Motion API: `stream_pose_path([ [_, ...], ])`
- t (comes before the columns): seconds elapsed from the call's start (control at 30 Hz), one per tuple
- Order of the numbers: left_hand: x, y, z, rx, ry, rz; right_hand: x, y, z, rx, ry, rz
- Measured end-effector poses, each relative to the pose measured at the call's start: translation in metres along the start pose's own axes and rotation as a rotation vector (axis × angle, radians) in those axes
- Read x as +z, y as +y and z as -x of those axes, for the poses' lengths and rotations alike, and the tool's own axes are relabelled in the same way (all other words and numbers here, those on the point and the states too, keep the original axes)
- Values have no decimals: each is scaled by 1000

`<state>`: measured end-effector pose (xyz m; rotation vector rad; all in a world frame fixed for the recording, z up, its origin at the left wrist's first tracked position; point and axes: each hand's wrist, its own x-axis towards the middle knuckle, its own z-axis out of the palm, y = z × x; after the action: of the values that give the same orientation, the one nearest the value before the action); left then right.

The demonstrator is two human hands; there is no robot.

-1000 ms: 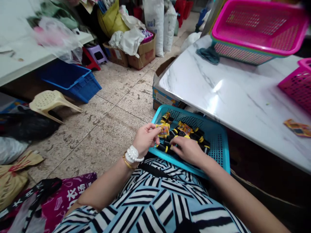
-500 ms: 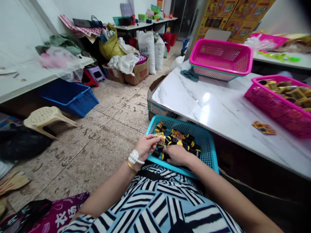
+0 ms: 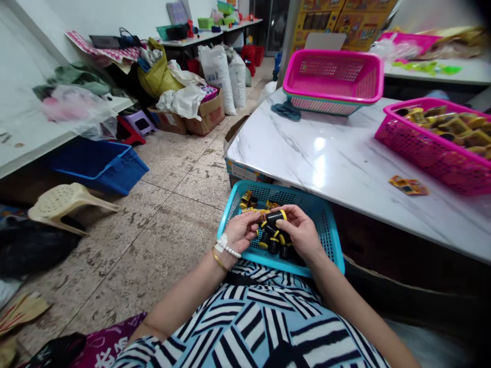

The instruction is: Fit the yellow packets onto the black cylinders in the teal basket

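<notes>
Above the blue plastic basket [image 3: 333,230] on my lap, my right hand [image 3: 303,231] pinches a small black cylinder with yellow ends [image 3: 275,218], tilted sideways. My left hand [image 3: 241,231] is close beside it, its fingers closed on a yellow-orange printed wrapper [image 3: 262,213]. The wrapper's edge is near the cylinder's left end; whether they touch I cannot tell. Below the hands lie several more black cylinders [image 3: 273,245] with yellow caps, and a few wrapped ones [image 3: 245,199] sit at the basket's far left corner. My hands hide part of the contents.
The white marble-patterned table [image 3: 299,148] stands just beyond the basket. It bears printed wrappers [image 3: 408,185], a pink basket of wrapped pieces [image 3: 429,148], stacked baskets [image 3: 333,76] and a dark cloth [image 3: 286,111]. On the floor at left are a beige stool [image 3: 63,199] and blue crate [image 3: 115,166].
My right hand has come up out of the pile with a black cylinder. My left hand still holds the wrapper, now close to the cylinder. The view has shifted slightly.
</notes>
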<state>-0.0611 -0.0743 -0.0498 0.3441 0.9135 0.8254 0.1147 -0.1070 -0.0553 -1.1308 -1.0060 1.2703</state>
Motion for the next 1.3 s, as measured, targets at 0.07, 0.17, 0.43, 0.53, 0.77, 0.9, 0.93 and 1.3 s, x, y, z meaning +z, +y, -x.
stream_pose_path([
  [0.07, 4, 0, 0, -9, -33, 17, 1, 1, 1, -32, 52, 56],
  [0.17, 4, 2, 3, -3, -46, 22, 0, 2, 2, -19, 83, 37],
  [0.43, 1, -5, -1, 23, -22, 21, 7, 0, 2, 31, 56, -16],
  [0.53, 0, -7, -4, 15, -30, 22, 11, -1, 4, 23, 87, 21],
  [0.77, 4, -11, 0, 47, -43, -34, 17, -2, 9, -82, 124, 109],
  [0.9, 9, -10, 13, 178, 61, -103, 13, 0, 13, -148, 218, 141],
  [0.93, 8, -9, 15, 185, 49, -126, 12, 1, 14, -157, 213, 148],
  [1.3, 3, -6, 11, 96, -248, -447, -10, -3, 28, -317, -34, 515],
])
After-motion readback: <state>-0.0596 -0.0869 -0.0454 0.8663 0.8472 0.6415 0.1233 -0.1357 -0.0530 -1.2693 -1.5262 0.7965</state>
